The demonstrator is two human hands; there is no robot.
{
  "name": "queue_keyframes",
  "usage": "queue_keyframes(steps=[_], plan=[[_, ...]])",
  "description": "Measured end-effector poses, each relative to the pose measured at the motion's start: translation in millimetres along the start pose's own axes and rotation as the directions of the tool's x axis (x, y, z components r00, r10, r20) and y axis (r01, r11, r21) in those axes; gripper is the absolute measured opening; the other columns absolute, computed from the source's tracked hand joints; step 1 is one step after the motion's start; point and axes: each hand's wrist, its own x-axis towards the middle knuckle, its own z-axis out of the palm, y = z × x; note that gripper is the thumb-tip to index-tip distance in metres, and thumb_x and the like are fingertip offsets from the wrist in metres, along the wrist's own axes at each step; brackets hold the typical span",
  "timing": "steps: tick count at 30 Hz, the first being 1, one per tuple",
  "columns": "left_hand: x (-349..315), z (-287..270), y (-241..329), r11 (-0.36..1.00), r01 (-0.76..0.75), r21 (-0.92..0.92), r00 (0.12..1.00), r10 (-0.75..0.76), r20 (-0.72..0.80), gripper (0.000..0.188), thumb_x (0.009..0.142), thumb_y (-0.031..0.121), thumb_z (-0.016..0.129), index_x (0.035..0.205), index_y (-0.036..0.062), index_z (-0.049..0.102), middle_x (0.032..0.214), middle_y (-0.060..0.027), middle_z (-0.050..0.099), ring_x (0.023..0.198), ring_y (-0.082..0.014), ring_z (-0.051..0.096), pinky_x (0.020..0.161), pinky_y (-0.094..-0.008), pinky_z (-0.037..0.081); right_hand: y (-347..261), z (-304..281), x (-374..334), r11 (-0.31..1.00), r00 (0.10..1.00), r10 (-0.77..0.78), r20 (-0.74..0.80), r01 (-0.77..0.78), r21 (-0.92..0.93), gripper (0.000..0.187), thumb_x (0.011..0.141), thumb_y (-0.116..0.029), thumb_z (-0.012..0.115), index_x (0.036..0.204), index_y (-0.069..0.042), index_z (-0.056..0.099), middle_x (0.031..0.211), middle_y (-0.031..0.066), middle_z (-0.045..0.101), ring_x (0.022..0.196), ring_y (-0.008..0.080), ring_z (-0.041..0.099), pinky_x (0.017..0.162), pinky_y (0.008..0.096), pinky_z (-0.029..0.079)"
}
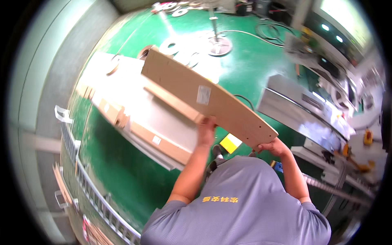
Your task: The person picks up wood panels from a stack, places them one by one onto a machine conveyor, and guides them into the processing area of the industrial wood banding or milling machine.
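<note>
A long brown board (175,75) slants across the middle, its far end up to the left and its near end down to the right. It bears a white label (203,94) near its middle and a few small dark holes by the right end. My left hand (207,125) is closed on the board's lower edge; part of its grip is hidden. At the right end's lower corner, my right hand (276,147) grips the same board, thumb on its face. Beneath the board, a brown strip-like piece (173,100) shows, partly covered.
Left of me lies a large pale panel (163,118) with a long cardboard box (159,141) and a shorter box (109,110). A yellow box (230,143) sits by my feet. Metal machinery (300,108) stands right, a railing (92,192) left. A post's round base (219,46) stands ahead.
</note>
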Motion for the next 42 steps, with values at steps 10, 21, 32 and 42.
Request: queue_keyframes(steps=[10, 21, 32, 42], plan=[[91, -52, -50, 0.961, 0.239, -0.138, 0.958, -0.257, -0.130, 0.040, 0.096, 0.029, 0.048, 0.124, 0.0008, 0.050, 0.118, -0.0107, 0.059, 0.106, -0.0245, 0.059, 0.090, -0.0360, 0.051, 66, -131, -85, 0.861, 0.574, -0.041, -0.818, 0.435, 0.262, 0.020, 0.087, -0.016, 0.061, 0.097, 0.001, 0.056, 0.080, 0.0057, 0.059, 0.069, 0.0142, 0.060, 0.059, 0.0243, 0.049], [60, 63, -107, 0.541, 0.321, 0.778, 0.723, -0.671, 0.169, 0.037, 0.091, 0.019, 0.057, 0.123, 0.0030, 0.049, 0.111, -0.0105, 0.060, 0.093, -0.0213, 0.061, 0.076, -0.0325, 0.051, 65, -110, -64, 0.822, 0.250, -0.135, -0.959, 0.569, 0.033, 0.096, 0.087, -0.009, 0.053, 0.141, -0.007, -0.027, 0.080, 0.0171, 0.063, 0.059, 0.0185, 0.061, 0.053, 0.0295, 0.052], [51, 110, -93, 0.692, 0.125, 0.711, 0.622, -0.613, 0.487, 0.052, 0.089, 0.011, 0.056, 0.137, 0.0047, 0.038, 0.139, -0.0090, 0.042, 0.094, -0.0188, 0.060, 0.077, -0.0317, 0.049, 39, -141, -55, 0.840, 0.137, -0.115, -0.984, 0.543, -0.022, 0.101, 0.087, -0.010, 0.051, 0.131, -0.004, -0.039, 0.081, 0.0175, 0.062, 0.061, 0.0213, 0.063, 0.055, 0.0313, 0.054], [43, 123, -88, 0.675, 0.105, 0.730, 0.528, -0.660, 0.534, 0.037, 0.087, 0.013, 0.057, 0.122, 0.0029, 0.054, 0.149, -0.0094, 0.031, 0.082, -0.0152, 0.060, 0.075, -0.0294, 0.049, 21, -104, -23, 0.831, 0.194, -0.088, -0.977, 0.556, 0.036, 0.099, 0.087, -0.009, 0.050, 0.131, -0.003, -0.039, 0.080, 0.0189, 0.064, 0.058, 0.0227, 0.064, 0.054, 0.0310, 0.055]])
